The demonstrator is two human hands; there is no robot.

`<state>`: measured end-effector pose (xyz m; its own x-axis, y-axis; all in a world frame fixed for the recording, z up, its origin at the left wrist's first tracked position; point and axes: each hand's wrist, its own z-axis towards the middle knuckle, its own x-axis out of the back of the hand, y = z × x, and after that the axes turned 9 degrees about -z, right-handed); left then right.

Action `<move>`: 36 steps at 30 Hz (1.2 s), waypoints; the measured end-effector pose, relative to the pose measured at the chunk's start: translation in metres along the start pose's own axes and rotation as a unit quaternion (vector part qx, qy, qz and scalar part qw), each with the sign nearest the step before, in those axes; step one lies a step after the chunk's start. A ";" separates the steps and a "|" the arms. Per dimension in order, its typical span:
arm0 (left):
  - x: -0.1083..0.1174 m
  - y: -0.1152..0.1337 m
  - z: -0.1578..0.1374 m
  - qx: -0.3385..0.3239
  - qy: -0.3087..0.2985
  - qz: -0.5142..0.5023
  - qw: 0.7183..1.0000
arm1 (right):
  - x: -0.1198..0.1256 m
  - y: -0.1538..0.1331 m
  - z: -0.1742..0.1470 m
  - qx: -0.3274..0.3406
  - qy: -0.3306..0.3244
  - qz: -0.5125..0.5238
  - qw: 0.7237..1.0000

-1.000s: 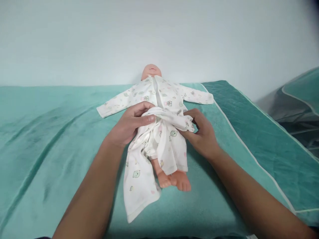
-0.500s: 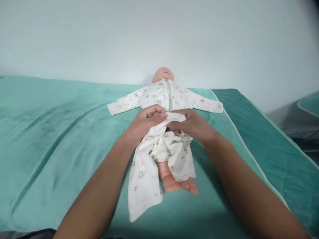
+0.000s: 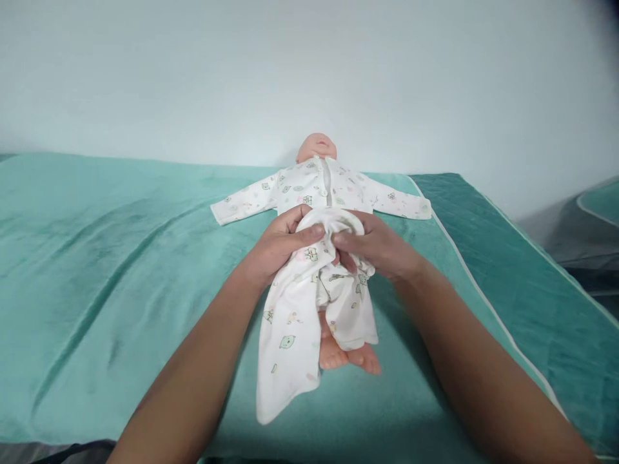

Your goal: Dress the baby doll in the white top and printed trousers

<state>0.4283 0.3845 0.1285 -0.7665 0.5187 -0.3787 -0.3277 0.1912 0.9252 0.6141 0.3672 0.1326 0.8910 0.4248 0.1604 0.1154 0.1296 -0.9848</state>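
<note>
A baby doll [image 3: 316, 148] lies on its back, dressed in a white printed long-sleeved top [image 3: 302, 183] with its sleeves spread. Over the doll's lower body, I hold white printed baby trousers [image 3: 287, 341], bunched at their upper edge. My left hand [image 3: 287, 241] is closed on the bunched cloth, thumb on top. Opposite it, my right hand [image 3: 374, 245] grips the other side of the gathered opening, thumb pressed near the middle. One long part hangs down at the left. The doll's bare feet [image 3: 351, 357] show below the cloth; its hips and upper legs are mostly hidden.
A light green plush cover [image 3: 130, 258] lies under the doll, wrinkled at the left. A darker green cover [image 3: 512, 258] with pale edging lies at the right. A pale wall [image 3: 309, 71] rises close behind the doll's head.
The upper edge of the trousers is gathered into a rounder bunch, with both thumbs now on the near side. The hanging part has shifted slightly right and covers more of the doll's leg.
</note>
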 end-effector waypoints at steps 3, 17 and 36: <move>-0.005 -0.003 0.000 -0.017 0.033 -0.002 0.999 | -0.007 -0.009 -0.001 -0.016 -0.029 -0.086 0.996; 0.006 0.005 -0.002 0.046 -0.025 0.031 0.998 | -0.011 0.003 -0.001 -0.046 0.083 0.115 0.989; 0.001 -0.003 0.005 0.013 0.046 -0.075 0.996 | 0.008 0.004 -0.006 -0.033 -0.087 0.062 0.994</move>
<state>0.4317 0.3886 0.1253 -0.7576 0.4049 -0.5120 -0.4286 0.2830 0.8580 0.6245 0.3654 0.1300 0.8112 0.5833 0.0412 0.0431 0.0107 -0.9990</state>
